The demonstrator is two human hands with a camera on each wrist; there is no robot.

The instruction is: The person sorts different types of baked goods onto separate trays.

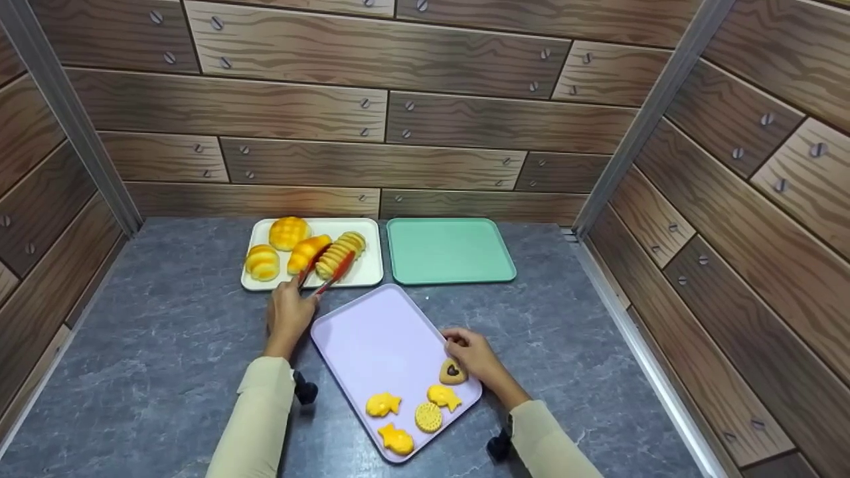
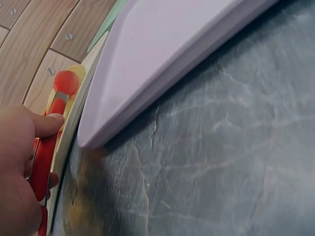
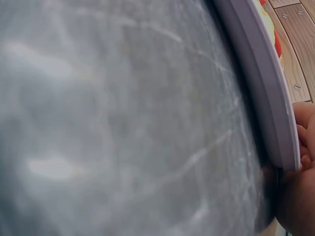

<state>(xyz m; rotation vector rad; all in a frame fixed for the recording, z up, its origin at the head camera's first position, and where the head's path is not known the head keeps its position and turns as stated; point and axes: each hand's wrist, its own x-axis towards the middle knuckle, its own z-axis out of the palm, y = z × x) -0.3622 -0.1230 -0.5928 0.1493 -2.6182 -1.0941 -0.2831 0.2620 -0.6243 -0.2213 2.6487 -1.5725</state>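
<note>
In the head view my left hand (image 1: 290,315) holds red tongs (image 1: 342,265) by their handles. The tongs' two arms are spread on either side of a ridged toy bread roll (image 1: 345,249) on the white tray (image 1: 368,273); whether they touch it I cannot tell. The left wrist view shows my thumb pressed along the red tongs (image 2: 45,157). My right hand (image 1: 473,355) grips the right rim of the lilac tray (image 1: 382,332), beside a heart-centred cookie (image 1: 453,372). Its fingers curl at the tray's edge in the right wrist view, partly out of frame.
Other toy breads, a croissant (image 1: 307,253), a round bun (image 1: 289,234) and a striped roll (image 1: 263,263), lie on the white tray. Yellow fish-shaped pieces (image 1: 383,404) and a round biscuit (image 1: 428,417) sit on the lilac tray's near end. A green tray (image 1: 451,251) stands at back right.
</note>
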